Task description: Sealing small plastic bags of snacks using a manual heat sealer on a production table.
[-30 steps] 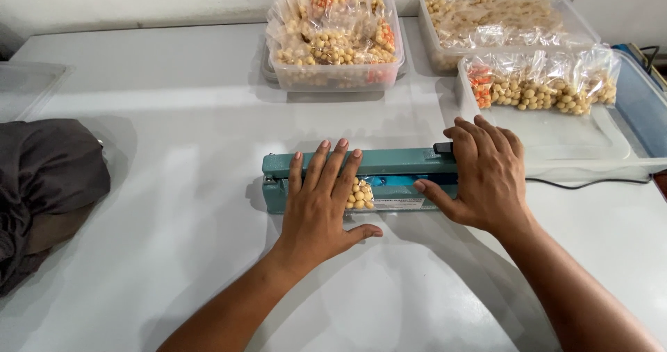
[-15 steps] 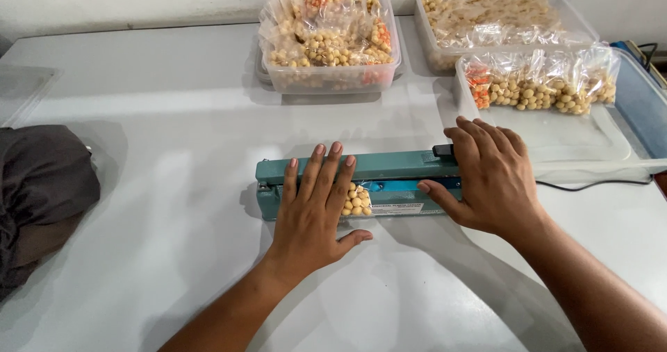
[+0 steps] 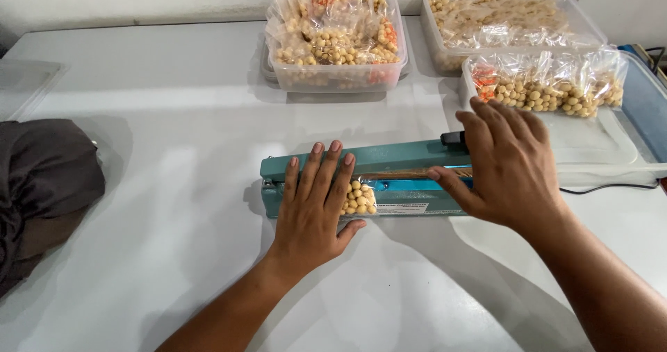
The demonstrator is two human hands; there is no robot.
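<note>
From the head camera, the person's right hand (image 3: 511,168) lay over the handle end of the teal metal impulse heat sealer (image 3: 375,182) on the white tabletop (image 3: 174,151), fingers curled over the top and thumb under the front edge — a loose clasp on the arm, not a tight fist. A second before, that arm had been pressed flat; now it stood slightly lifted at the right end, with a brown strip showing in the gap beneath it, which reads as the press being released. The left hand (image 3: 313,206) was spread flat and open, gripping nothing, its fingers resting on the sealer's left part much as before. The small clear plastic bag of pale round nuts (image 3: 359,199) lay against the sealer's front, just beside the left index finger, its upper edge in under the arm. Behind stood clear plastic tubs of filled bags (image 3: 337,39), and at far left a dark folded cloth (image 3: 45,178).
</note>
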